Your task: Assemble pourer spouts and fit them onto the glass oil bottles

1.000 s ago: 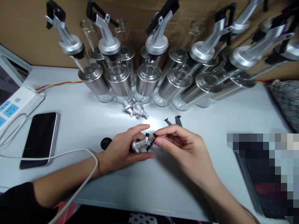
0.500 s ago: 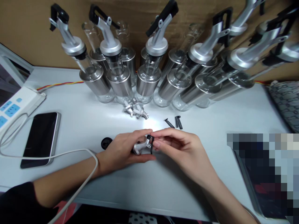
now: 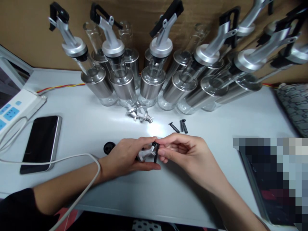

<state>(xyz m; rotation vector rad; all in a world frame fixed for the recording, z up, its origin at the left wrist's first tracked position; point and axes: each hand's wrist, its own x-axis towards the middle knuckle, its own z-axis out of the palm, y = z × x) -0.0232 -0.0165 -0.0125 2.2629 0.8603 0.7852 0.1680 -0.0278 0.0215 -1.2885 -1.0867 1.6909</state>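
My left hand [image 3: 128,153] is wrapped around a silver pourer spout [image 3: 145,154], its tip pointing right; the base is hidden in the palm. At that tip sits a black flip lever [image 3: 156,153], pinched between the thumb and forefinger of my right hand [image 3: 185,150]. Whether the lever is fastened to the spout I cannot tell. Beside my left wrist lies a round black cap [image 3: 109,148]. Two loose black levers [image 3: 179,127] rest on the table beyond my right hand. A small heap of silver spouts [image 3: 140,114] lies in front of the bottles.
Several glass bottles [image 3: 122,86] with steel sleeves stand in rows at the back, many topped by silver pourers [image 3: 161,47]. At left are a phone [image 3: 40,144], a power strip [image 3: 20,106] and a white cable [image 3: 69,157] crossing over my left forearm. A dark device [image 3: 262,192], partly pixelated, lies at right.
The black lever has tilted slightly and its lower end has shifted left. My right fingers have moved a little down along it. The left hand keeps its hold on the spout.
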